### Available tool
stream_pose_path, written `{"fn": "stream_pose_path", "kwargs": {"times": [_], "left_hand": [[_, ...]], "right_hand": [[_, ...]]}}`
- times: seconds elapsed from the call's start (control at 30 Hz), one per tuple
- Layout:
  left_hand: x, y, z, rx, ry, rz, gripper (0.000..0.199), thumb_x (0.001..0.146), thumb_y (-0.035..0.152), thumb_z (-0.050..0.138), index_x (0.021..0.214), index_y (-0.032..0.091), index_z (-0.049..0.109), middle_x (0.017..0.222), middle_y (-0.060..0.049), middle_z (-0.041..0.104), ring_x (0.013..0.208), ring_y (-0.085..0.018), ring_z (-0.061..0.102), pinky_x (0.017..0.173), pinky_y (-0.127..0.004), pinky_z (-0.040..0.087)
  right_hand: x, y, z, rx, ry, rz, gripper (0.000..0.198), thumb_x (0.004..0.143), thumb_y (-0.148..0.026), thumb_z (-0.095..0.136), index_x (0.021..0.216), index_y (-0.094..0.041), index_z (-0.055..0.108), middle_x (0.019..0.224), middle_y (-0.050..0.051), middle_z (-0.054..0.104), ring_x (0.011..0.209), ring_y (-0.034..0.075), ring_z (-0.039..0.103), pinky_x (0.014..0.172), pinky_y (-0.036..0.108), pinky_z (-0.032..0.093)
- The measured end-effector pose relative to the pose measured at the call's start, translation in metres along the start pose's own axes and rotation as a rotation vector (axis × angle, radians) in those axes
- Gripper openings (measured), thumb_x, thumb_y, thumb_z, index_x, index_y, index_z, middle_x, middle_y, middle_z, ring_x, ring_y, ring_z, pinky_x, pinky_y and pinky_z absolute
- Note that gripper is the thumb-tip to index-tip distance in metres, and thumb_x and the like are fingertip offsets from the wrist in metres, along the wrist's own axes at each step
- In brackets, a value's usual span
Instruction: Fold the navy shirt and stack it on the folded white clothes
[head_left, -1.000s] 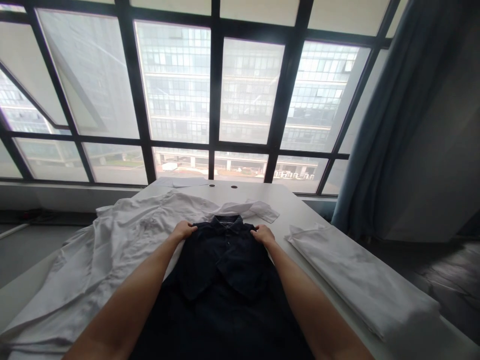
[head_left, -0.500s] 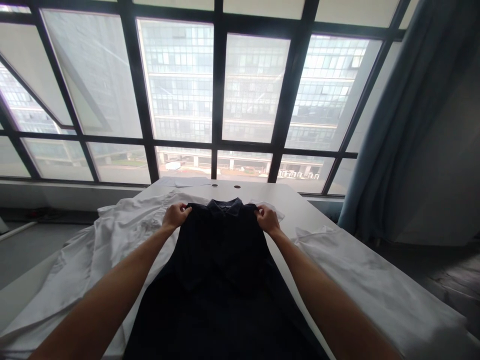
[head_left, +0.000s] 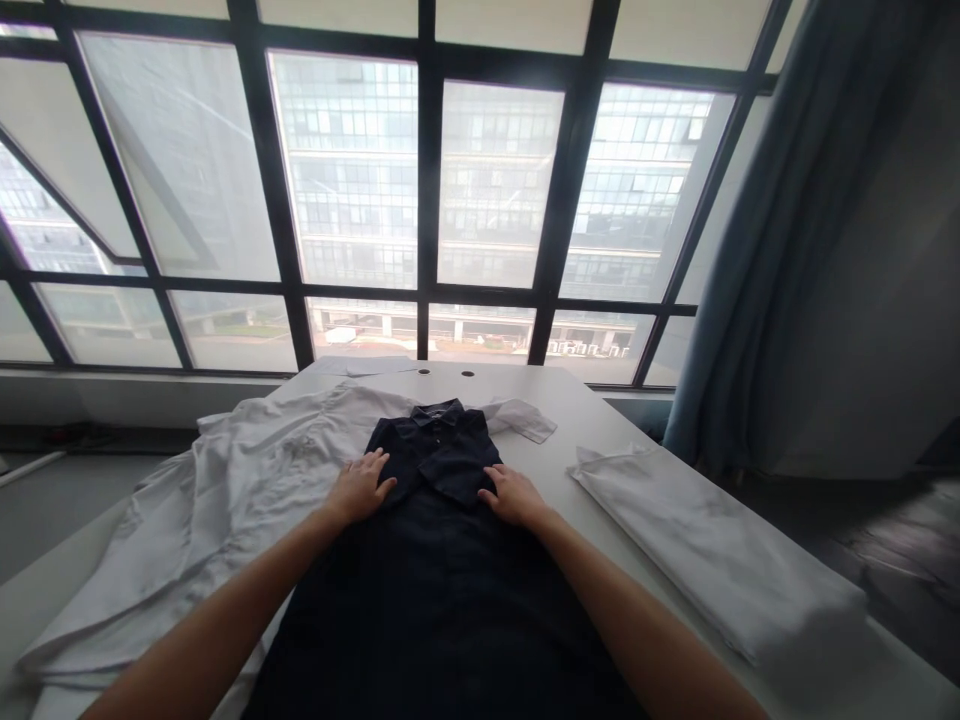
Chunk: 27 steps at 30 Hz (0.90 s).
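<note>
The dark navy cloth shirt with a collar (head_left: 446, 590) lies in the middle of the white flat table (head_left: 551, 395), its near end cut off and so dark that its folds are hard to see. It covers part of the crumpled white cloth (head_left: 217, 500) on the left, a folded white cloth (head_left: 712, 550) sits apart on the right, and a long blue-grey curtain (head_left: 787, 260) hides some of the far window. The left hand (head_left: 358, 487) and right hand (head_left: 516, 494) rest on the shirt's sides, fingers spread wide.
</note>
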<state>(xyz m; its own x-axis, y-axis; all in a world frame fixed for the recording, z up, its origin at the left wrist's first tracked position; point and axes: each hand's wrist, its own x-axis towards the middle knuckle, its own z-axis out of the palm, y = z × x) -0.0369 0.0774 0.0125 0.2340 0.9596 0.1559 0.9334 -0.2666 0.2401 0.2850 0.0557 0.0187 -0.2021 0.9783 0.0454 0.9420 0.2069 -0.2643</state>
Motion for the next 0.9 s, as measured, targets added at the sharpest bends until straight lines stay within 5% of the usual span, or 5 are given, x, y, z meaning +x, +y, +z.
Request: {"fn": "stream_pose_path", "kwargs": {"times": [0.17,0.33,0.5,0.63,0.9], "left_hand": [[-0.074,-0.006,0.009,0.139,-0.133,-0.185,0.073,0.097,0.055,0.034,0.157,0.014,0.027,0.164,-0.015,0.016,0.152,-0.033,0.015,0.118,-0.058,0.017],[-0.118,0.001,-0.003,0.168,-0.091,-0.233,0.078,0.093,0.055,0.043,0.154,0.008,0.032,0.159,-0.022,0.03,0.145,-0.037,0.032,0.113,-0.05,0.031],[-0.139,-0.002,-0.029,0.042,0.003,-0.241,0.065,0.086,0.042,0.056,0.14,0.006,0.049,0.134,-0.021,0.059,0.126,-0.033,0.055,0.104,-0.038,0.042],[-0.155,-0.005,-0.043,-0.223,-0.09,-0.322,0.053,0.073,0.039,0.066,0.118,0.01,0.063,0.101,-0.01,0.074,0.1,-0.029,0.068,0.086,-0.032,0.051],[-0.201,0.0,-0.056,-0.52,-0.407,-0.416,0.049,0.05,0.06,0.077,0.065,0.017,0.06,0.057,-0.001,0.06,0.06,-0.021,0.061,0.048,-0.024,0.041]], "right_hand": [[-0.058,0.021,0.007,-0.036,-0.097,0.092,0.066,0.1,-0.046,0.042,0.156,-0.014,0.03,0.163,0.015,0.024,0.15,0.028,0.022,0.12,0.042,0.019],[-0.095,0.035,0.01,-0.044,-0.09,0.122,0.064,0.103,-0.048,0.033,0.157,-0.014,0.028,0.164,0.012,0.02,0.152,0.027,0.015,0.122,0.044,0.013],[-0.122,0.031,-0.002,0.0,0.026,0.16,0.05,0.099,-0.038,0.045,0.137,-0.009,0.058,0.147,0.018,0.049,0.137,0.028,0.045,0.113,0.034,0.031],[-0.143,0.03,-0.021,0.147,-0.004,0.292,0.049,0.087,-0.032,0.064,0.129,-0.006,0.061,0.124,0.019,0.065,0.112,0.027,0.063,0.094,0.03,0.047],[-0.185,0.044,-0.042,0.317,-0.207,0.369,0.053,0.075,-0.018,0.071,0.126,-0.007,0.061,0.119,0.018,0.067,0.1,0.027,0.068,0.07,0.026,0.053]]}}
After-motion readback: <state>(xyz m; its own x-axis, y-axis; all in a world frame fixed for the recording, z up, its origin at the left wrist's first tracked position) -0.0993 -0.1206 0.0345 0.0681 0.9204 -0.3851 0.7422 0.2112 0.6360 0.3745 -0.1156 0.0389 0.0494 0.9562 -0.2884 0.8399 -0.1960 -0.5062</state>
